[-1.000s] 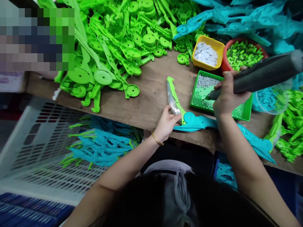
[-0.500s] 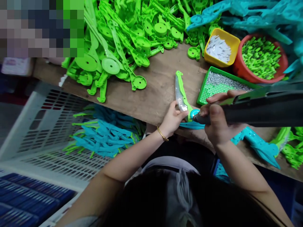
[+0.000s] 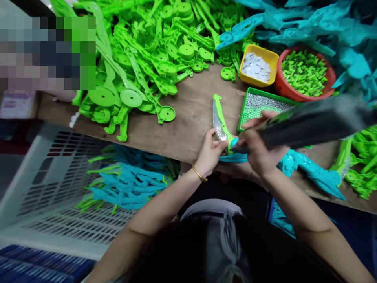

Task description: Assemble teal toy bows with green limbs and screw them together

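Note:
My left hand (image 3: 208, 154) is closed on a green plastic handle piece (image 3: 224, 127) with a clear blade-like strip along its side, resting near the table's front edge. In my right hand (image 3: 263, 154) is a black power screwdriver (image 3: 306, 125), blurred by motion. Its nose is at the teal round cap (image 3: 233, 144) on the lower end of the piece; the tip itself is hidden. Just below the hands lies a long teal plastic part (image 3: 234, 158). Beyond my right hand sits a green mesh tray (image 3: 242, 114) of small metal screws (image 3: 265, 101).
A yellow tub (image 3: 273, 65) of white slips and a red bowl (image 3: 331, 76) of small green pieces stand behind the tray. Green parts (image 3: 165, 59) and teal parts (image 3: 309, 29) are heaped at the back. A white crate (image 3: 29, 173) with teal-green pieces stands lower left.
The screwdriver has tilted, its rear now angled up and away, while its nose stays at the teal cap. My left hand keeps its hold. The whole view has shifted slightly.

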`<state>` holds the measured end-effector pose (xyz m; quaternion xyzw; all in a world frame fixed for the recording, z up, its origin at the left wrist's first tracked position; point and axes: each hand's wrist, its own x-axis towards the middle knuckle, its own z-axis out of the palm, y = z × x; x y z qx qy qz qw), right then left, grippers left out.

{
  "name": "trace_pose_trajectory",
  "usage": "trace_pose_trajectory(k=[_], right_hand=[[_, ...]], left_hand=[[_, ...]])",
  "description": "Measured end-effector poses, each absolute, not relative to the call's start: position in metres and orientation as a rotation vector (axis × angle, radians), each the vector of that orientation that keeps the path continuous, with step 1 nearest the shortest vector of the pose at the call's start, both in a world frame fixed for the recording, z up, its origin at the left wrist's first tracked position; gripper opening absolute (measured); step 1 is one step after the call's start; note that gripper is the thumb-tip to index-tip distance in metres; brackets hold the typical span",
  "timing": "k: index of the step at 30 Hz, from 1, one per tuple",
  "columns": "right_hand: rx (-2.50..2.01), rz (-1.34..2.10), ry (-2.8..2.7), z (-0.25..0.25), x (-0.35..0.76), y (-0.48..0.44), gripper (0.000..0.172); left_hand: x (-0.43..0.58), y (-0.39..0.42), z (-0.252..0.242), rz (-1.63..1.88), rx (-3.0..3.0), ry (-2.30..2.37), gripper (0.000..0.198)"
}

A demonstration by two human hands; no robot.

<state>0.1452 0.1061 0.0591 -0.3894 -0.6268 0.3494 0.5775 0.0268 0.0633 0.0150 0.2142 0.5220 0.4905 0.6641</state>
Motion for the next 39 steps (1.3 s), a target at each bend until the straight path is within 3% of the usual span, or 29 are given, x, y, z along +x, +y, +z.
trace_pose_trajectory(k=[4,6,11,17,19,23,28,31,39], right_hand=[[-0.849,0.428,-1.114,0.065,0.162,0.157,0.028],[-0.91,0.375,-1.119,0.053,0.173,0.178,0.029],[-1.018,0.411,-1.136,0.023,0.185,0.188,0.032],[-0.975,0.452,-1.132,0.021,0.18,0.185,0.024],[-0.97,0.474,-1.131,0.025,0.181,0.187,0.025],[-0.91,0.486,-1.082,0.049,0.18,0.178,0.029],[-0.778,0.687,-1.113,0.078,0.162,0.12,0.022],[-0.717,0.87,-1.245,0.073,0.151,0.086,0.031],[-0.762,0.91,-1.361,0.044,0.144,0.069,0.042]], left_hand=[[-0.004,0.061,0.025,0.761,0.789,1.167,0.108],[-0.013,0.059,0.027,0.684,0.826,1.149,0.116],[-0.011,0.05,0.021,0.837,0.709,1.215,0.1],[-0.014,0.04,0.02,0.747,0.721,1.234,0.044],[-0.017,0.039,0.021,0.693,0.74,1.215,0.033],[-0.017,0.04,0.021,0.71,0.723,1.21,0.032],[-0.014,0.039,0.016,0.793,0.687,1.173,0.034],[-0.013,0.038,0.013,0.833,0.654,1.164,0.04],[-0.012,0.039,0.01,0.872,0.627,1.111,0.04]])
